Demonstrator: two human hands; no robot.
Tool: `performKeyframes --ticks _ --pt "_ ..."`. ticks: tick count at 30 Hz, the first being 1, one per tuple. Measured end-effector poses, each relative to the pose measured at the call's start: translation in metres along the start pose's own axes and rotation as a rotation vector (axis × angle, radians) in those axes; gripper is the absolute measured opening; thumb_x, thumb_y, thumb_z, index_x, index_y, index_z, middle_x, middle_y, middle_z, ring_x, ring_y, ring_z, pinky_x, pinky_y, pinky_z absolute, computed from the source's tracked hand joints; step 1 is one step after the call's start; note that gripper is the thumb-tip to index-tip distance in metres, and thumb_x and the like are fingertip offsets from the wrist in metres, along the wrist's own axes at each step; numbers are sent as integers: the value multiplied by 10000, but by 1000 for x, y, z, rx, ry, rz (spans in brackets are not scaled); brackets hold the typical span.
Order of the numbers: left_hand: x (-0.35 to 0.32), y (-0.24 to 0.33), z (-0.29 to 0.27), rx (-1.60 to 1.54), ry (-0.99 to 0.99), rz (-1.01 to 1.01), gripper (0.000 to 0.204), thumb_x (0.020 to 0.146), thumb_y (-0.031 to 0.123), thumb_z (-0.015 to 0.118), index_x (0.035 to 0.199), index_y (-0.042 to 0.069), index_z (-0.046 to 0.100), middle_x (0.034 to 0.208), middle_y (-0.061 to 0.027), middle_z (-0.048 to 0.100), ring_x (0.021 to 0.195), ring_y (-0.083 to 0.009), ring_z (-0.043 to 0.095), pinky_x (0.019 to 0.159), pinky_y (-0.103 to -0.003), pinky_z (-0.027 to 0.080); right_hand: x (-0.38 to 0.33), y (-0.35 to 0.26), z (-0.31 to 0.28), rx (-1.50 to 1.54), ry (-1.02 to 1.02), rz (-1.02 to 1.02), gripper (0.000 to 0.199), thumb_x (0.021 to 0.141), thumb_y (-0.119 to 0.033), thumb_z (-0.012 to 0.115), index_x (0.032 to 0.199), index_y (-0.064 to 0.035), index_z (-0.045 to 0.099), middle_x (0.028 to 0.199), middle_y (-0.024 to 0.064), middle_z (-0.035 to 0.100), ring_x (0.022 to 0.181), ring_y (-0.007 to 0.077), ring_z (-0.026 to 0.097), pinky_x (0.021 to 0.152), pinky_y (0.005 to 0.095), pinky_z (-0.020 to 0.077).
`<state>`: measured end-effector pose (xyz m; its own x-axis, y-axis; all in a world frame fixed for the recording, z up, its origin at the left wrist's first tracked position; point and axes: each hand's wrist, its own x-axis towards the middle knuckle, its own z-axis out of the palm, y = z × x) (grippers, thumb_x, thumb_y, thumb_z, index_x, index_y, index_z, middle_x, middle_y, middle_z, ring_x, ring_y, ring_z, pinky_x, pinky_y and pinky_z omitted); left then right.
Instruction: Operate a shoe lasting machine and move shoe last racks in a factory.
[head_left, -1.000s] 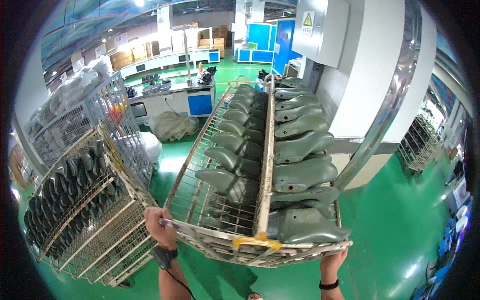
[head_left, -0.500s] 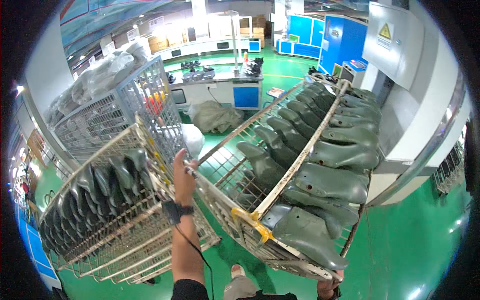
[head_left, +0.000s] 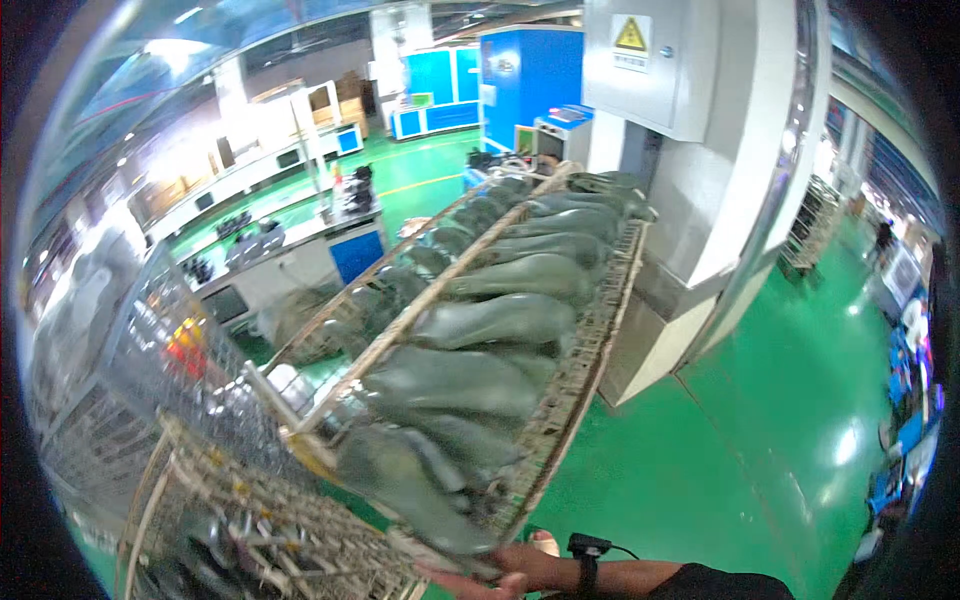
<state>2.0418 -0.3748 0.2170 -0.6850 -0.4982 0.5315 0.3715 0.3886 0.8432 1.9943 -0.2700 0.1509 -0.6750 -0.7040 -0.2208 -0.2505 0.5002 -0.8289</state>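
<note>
A long wire tray (head_left: 592,330) loaded with two rows of grey-green shoe lasts (head_left: 490,320) stretches diagonally from the lower middle toward the upper right. My right hand (head_left: 505,577), with a black band on its wrist, grips the tray's near corner from below at the bottom edge of the view. My left hand is not visible; the tray's left side and the rack hide that area.
A tall wire rack (head_left: 190,400) holding more dark lasts stands at the left, close against the tray. A white pillar with a grey electrical box (head_left: 650,60) stands right of the tray's far end. Green floor (head_left: 730,450) spreads to the right. A workbench (head_left: 350,250) is behind.
The tray has swung and now points toward the upper right. My left hand, earlier on the tray's left rail, has dropped out of view. My right hand now shows at the near corner.
</note>
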Motion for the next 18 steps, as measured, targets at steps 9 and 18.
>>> performKeyframes --ticks 9,18 --pt "147 -33 3 606 184 -224 633 1043 460 461 1431 -40 464 1240 -280 617 961 -382 618 781 -411 526 -13 87 -234 86 908 44 402 1059 -368 454 1072 -18 653 1044 118 707 967 220 664 838 364 536" --pt "273 -149 6 573 547 -173 468 1063 289 484 1357 -73 528 1312 -245 587 1168 -304 595 1003 -395 461 93 239 -483 876 1664 71 348 1022 -359 509 851 -56 527 705 14 494 596 162 480 533 353 404"
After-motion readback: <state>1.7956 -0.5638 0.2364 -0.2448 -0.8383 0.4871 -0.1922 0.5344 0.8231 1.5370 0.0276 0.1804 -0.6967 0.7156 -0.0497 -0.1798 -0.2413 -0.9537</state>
